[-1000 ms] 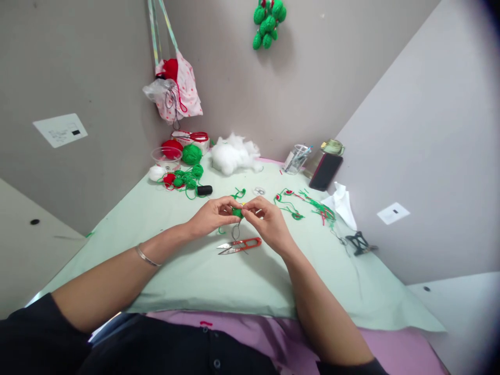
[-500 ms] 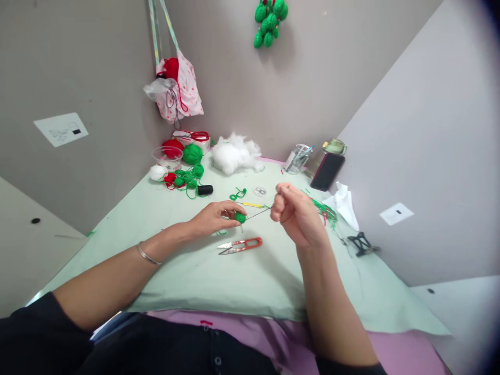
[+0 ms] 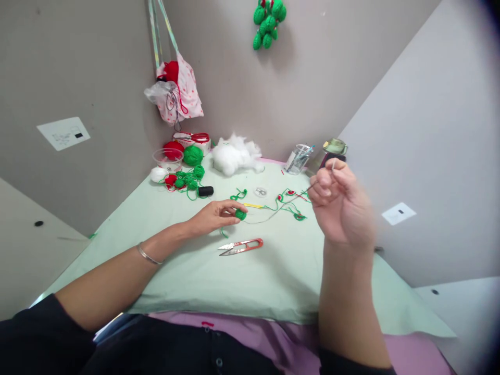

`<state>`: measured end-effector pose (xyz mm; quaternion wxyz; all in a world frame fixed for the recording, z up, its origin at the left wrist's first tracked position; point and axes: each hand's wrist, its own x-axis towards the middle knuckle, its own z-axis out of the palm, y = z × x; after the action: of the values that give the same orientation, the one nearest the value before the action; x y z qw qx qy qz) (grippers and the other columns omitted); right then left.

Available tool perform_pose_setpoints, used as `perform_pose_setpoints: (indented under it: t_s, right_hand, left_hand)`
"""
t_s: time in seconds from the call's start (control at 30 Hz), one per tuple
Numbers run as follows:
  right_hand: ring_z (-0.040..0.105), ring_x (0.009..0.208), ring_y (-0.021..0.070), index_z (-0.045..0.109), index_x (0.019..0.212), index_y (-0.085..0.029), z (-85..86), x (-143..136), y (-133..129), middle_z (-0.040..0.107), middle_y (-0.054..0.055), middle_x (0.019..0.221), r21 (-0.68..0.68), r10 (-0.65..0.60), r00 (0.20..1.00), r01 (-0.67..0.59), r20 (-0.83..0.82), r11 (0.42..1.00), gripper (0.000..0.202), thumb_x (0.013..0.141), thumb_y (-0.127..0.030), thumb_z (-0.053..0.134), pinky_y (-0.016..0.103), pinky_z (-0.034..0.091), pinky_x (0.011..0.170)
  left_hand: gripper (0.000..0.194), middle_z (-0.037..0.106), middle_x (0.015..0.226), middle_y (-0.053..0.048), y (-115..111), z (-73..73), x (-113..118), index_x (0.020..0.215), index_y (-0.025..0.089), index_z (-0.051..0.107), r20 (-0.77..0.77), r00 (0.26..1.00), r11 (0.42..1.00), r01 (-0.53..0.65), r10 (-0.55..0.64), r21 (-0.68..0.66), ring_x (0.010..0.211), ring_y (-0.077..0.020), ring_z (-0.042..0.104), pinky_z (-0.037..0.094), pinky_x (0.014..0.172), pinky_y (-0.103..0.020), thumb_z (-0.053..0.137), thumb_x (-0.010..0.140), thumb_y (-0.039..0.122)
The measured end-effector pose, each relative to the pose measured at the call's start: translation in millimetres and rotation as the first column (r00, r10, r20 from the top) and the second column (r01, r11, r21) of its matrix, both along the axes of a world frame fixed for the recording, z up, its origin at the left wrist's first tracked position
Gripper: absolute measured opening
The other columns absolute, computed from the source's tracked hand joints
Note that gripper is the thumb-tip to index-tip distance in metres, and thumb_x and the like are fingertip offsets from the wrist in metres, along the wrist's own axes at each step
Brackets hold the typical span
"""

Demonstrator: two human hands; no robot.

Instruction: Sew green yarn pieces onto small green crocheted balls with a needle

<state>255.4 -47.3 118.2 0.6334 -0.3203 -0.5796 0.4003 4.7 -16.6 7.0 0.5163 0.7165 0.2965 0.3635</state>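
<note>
My left hand is closed on a small green crocheted piece, pinched between thumb and fingers over the pale green cloth. A thin dark thread sags from this piece toward my right hand. That hand is raised at the right with its fingers closed on the thread; whether a needle is there too is hard to tell. Orange-handled thread snips lie nearer me, below the green piece. Just behind it lies a yellow crochet hook.
Green yarn, a black spool, a clear tub and white stuffing stand at the back left. A cup of tools and a jar are back right. Small red-green pieces lie near my right hand.
My right hand has moved right and slightly up, away from the green piece, and the thread between the hands is longer and slack. My left hand has hardly moved.
</note>
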Motion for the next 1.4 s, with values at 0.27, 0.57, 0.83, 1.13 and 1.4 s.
perform_pose_setpoints:
  t_s: [0.27,0.57,0.83,1.13,1.4]
  right_hand:
    - [0.054,0.069,0.0122,0.059,0.086,-0.028,-1.6,2.6,0.6,0.057,0.001,0.084,0.061,-0.031,1.000,0.031,-0.006,0.998,0.012,0.083,-0.038,0.066,0.024,0.043,0.051]
    - [0.053,0.064,0.0128,0.062,0.086,-0.030,4.7,-11.6,-6.6,0.052,0.001,0.074,0.162,-0.054,0.998,0.060,-0.042,0.985,0.008,0.088,-0.038,0.061,0.026,0.043,0.050]
    - [0.037,0.045,0.0087,0.063,0.085,-0.026,-25.5,-32.0,-6.5,0.046,-0.005,0.055,-0.039,0.042,0.995,-0.038,0.096,0.999,0.012,0.082,-0.037,0.066,0.023,0.029,0.041]
    - [0.041,0.053,0.0090,0.066,0.079,-0.017,-57.9,-66.5,-9.6,0.049,-0.003,0.057,-0.085,-0.007,0.828,0.066,0.561,0.994,0.012,0.084,-0.026,0.059,0.024,0.033,0.051]
    - [0.040,0.052,0.0084,0.066,0.078,-0.017,-60.0,-67.0,-9.9,0.047,-0.004,0.055,-0.097,-0.006,0.757,0.091,0.653,0.991,0.013,0.084,-0.024,0.057,0.022,0.031,0.051]
  left_hand:
    - [0.041,0.066,0.106,-0.009,6.8,-2.5,-2.9,0.112,0.020,0.067,0.016,0.992,0.990,-0.128,0.129,-0.061,0.096,-0.0207,0.061,0.048,0.086,-0.036,0.072,0.074,0.034]
    - [0.030,0.068,0.094,-0.007,7.5,-8.3,1.2,0.096,0.016,0.070,-0.032,0.989,0.989,-0.144,0.143,-0.032,0.086,-0.0188,0.061,0.048,0.087,-0.038,0.072,0.071,0.034]
    - [0.035,0.068,0.100,-0.005,13.3,-1.7,-6.6,0.108,0.021,0.066,0.275,0.952,0.965,-0.063,0.134,-0.253,0.091,-0.0178,0.064,0.048,0.093,-0.038,0.072,0.077,0.037]
    - [0.032,0.067,0.101,-0.005,7.5,10.1,-6.8,0.107,0.020,0.068,0.321,0.939,0.972,-0.051,0.125,-0.231,0.092,-0.0174,0.062,0.046,0.097,-0.040,0.072,0.078,0.033]
    - [0.032,0.067,0.102,-0.005,9.1,9.9,-8.7,0.107,0.018,0.067,0.338,0.931,0.973,-0.061,0.135,-0.222,0.093,-0.0168,0.062,0.047,0.096,-0.039,0.072,0.078,0.032]
